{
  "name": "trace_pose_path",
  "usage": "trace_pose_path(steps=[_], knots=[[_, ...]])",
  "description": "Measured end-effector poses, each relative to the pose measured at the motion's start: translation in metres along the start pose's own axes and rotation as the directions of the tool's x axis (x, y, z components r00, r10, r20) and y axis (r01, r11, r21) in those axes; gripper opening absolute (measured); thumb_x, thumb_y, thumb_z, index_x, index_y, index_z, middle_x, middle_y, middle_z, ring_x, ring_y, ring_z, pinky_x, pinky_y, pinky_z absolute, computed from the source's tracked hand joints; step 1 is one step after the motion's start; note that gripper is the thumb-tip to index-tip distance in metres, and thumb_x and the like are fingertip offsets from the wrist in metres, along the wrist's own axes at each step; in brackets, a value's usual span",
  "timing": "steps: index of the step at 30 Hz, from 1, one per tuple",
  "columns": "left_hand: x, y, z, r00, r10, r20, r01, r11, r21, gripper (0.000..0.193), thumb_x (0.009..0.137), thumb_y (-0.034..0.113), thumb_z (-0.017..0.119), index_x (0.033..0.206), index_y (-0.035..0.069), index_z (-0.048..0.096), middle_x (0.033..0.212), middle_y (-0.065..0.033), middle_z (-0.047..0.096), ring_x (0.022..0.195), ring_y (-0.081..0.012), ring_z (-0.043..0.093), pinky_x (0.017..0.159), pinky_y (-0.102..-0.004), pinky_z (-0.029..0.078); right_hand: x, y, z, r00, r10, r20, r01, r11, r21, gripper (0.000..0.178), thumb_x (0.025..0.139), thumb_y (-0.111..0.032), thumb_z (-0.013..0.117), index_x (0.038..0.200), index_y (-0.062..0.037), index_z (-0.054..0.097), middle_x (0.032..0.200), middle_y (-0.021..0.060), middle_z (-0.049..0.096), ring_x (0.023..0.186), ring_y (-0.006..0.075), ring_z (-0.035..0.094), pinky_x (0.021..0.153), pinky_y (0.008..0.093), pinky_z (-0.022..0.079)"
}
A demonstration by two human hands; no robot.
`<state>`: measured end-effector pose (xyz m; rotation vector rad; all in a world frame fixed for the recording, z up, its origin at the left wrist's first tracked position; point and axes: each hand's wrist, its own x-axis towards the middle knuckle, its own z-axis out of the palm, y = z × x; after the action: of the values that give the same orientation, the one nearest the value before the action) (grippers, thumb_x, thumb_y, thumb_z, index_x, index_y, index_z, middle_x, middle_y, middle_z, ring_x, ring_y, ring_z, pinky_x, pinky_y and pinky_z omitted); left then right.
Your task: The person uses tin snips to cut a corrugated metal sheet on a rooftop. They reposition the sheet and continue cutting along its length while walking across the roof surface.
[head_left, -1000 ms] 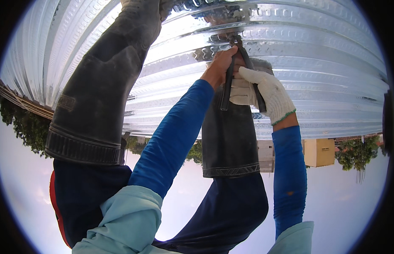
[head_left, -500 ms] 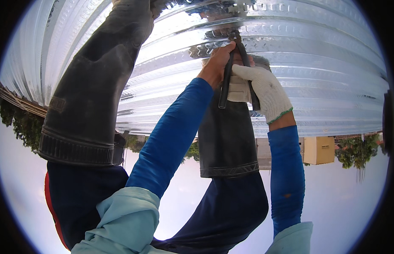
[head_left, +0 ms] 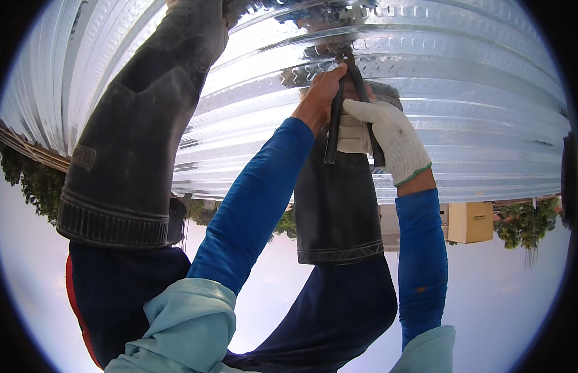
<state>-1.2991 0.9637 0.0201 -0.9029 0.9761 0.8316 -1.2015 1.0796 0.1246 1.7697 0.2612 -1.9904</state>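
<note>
A pair of pincers with long black handles [head_left: 333, 127] points away from me, its small dark head [head_left: 344, 52] down at the ribbed sheet metal. My bare left hand [head_left: 322, 94] is closed around the upper part of the handles, its thumb lying along them close to the head. In a white knitted glove with a green hem, my right hand [head_left: 388, 133] is wrapped around the lower right handle. The handles stand slightly apart in a narrow V. What the jaws touch is too small to make out. Some left fingers are hidden behind the handles.
Shiny corrugated metal sheeting [head_left: 475, 118] spreads under me. My black rubber boots [head_left: 130, 137] stand on it, one left and one behind the pincers [head_left: 338, 205]. Trees [head_left: 523, 227] and a cream box-like structure [head_left: 470, 222] lie beyond the sheeting's edge.
Hands, pincers and boots sit slightly lower and further right in the picture. The grip of both hands looks the same.
</note>
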Motion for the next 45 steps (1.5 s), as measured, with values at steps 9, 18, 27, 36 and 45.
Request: trace_pose_path(steps=[9,18,27,36,45], knots=[[0.008,-0.004,0.012,0.999,-0.011,-0.051,0.007,0.997,-0.08,0.046,0.114,0.03,0.032,0.112,-0.008,0.057,0.101,-0.03,0.071,0.096,-0.0407,0.074,0.085,-0.0499,0.065,0.008,0.007,-0.022,0.995,-0.095,0.033,0.094,0.995,0.029,0.048,0.094,-0.031,0.074,0.119,0.0084,0.066,0.098,0.017,0.074,0.08,0.0232,0.078,0.068,0.026,0.066],[0.003,0.003,0.013,0.997,-0.031,-0.077,0.019,0.988,-0.153,0.04,0.113,0.028,0.035,0.11,-0.008,0.054,0.097,-0.0314,0.071,0.085,-0.0419,0.075,0.074,-0.0506,0.066,0.008,0.008,-0.022,0.978,-0.119,0.171,0.131,0.99,-0.058,0.046,0.102,-0.03,0.066,0.137,-0.0004,0.059,0.114,0.0157,0.071,0.094,0.0249,0.077,0.078,0.0349,0.068],[0.002,0.008,0.008,0.996,-0.013,-0.093,0.014,1.0,0.009,0.044,0.113,0.027,0.034,0.112,-0.009,0.058,0.1,-0.0302,0.073,0.09,-0.0409,0.077,0.08,-0.046,0.068,-0.033,-0.001,0.023,0.961,0.116,0.251,-0.236,0.816,0.527,0.047,0.101,-0.033,0.061,0.119,0.0107,0.061,0.105,0.029,0.071,0.09,0.0393,0.077,0.075,0.0523,0.068],[0.009,-0.004,0.002,0.998,0.024,-0.053,-0.026,0.999,-0.037,0.05,0.114,0.031,0.033,0.11,-0.011,0.06,0.096,-0.028,0.074,0.088,-0.0406,0.077,0.083,-0.0462,0.067,-0.027,0.01,0.017,0.965,0.09,0.248,-0.209,0.834,0.51,0.043,0.107,-0.033,0.055,0.119,0.0079,0.062,0.103,0.0237,0.072,0.089,0.0352,0.076,0.074,0.0483,0.068],[0.005,0.0,0.007,0.997,0.02,-0.074,-0.023,0.999,-0.039,0.049,0.114,0.031,0.033,0.11,-0.01,0.059,0.093,-0.0273,0.074,0.087,-0.0392,0.077,0.081,-0.0455,0.067,-0.029,-0.002,0.026,0.977,0.153,0.15,-0.198,0.909,0.366,0.042,0.106,-0.036,0.059,0.113,0.0047,0.064,0.097,0.0211,0.073,0.083,0.0314,0.076,0.069,0.0435,0.069]])
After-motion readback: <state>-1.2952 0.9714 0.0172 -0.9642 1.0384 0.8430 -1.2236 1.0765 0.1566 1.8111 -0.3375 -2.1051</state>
